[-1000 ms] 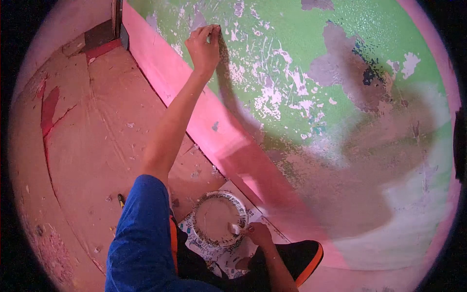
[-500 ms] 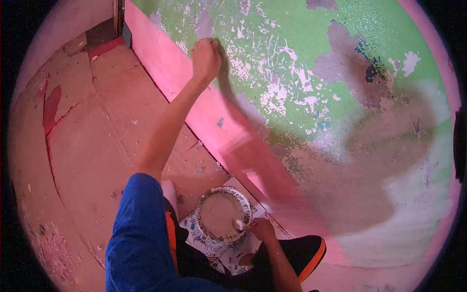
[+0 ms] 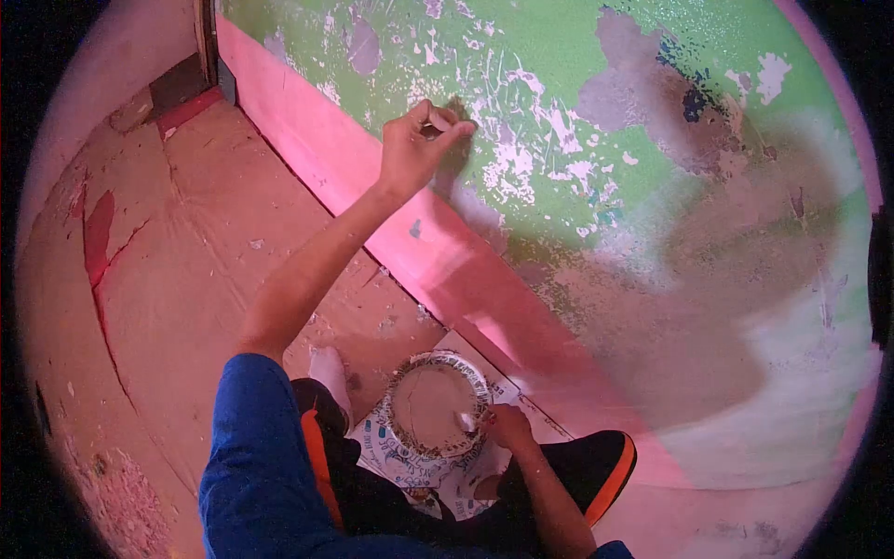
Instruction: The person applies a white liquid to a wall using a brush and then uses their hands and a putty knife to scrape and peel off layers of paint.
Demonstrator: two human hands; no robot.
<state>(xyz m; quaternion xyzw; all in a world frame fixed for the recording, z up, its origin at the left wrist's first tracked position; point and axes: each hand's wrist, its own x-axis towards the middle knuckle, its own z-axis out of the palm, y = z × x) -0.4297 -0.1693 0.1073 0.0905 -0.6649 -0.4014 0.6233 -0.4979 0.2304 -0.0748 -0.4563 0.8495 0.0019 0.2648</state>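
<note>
My left hand is up at the green wall, fingers curled and thumb pressed toward them in a pinch. What it holds, if anything, I cannot make out. Flaked white and grey patches cover the paint around it. Low down, my right hand is closed at the right rim of a round bucket. A small white-tipped tool pokes out of its fingers over the bucket's greyish-brown contents.
Printed cardboard lies under the bucket, between my legs. A pink band runs along the wall's base. The brown floor covering is torn at the left, showing red. My dark trousers with an orange stripe are close by.
My left hand has moved right and slightly down along the wall, its thumb now showing. The right hand stays by the bucket rim; the whole view has shifted a little.
</note>
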